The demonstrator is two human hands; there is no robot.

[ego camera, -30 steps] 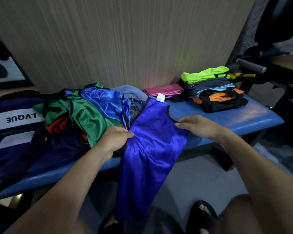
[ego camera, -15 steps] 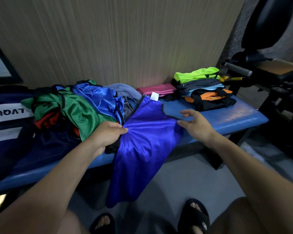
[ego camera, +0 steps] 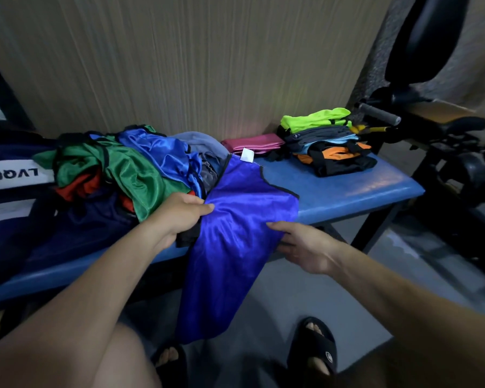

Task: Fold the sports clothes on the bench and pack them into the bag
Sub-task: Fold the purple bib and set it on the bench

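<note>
The royal-blue satin jersey (ego camera: 244, 219) lies collar-up across the front edge of the blue padded surface (ego camera: 347, 191), its lower half hanging toward the floor, likely so the body can be squared before folding. The left hand (ego camera: 179, 217) pinches the jersey's left edge, thumb on top. The right hand (ego camera: 300, 245), at 4 o'clock from it, has its fingers slipped under the right edge at the surface's lip, cupping the cloth loosely; a firm grip cannot be confirmed.

At 10 o'clock of the jersey sits the unfolded heap (ego camera: 123, 169) of green, blue and red garments, crowding its left side. The folded stack (ego camera: 328, 144) stands at 1 o'clock, well apart, beside a pink folded piece (ego camera: 255, 142). The dark bag (ego camera: 14, 175) is at 9 o'clock.
</note>
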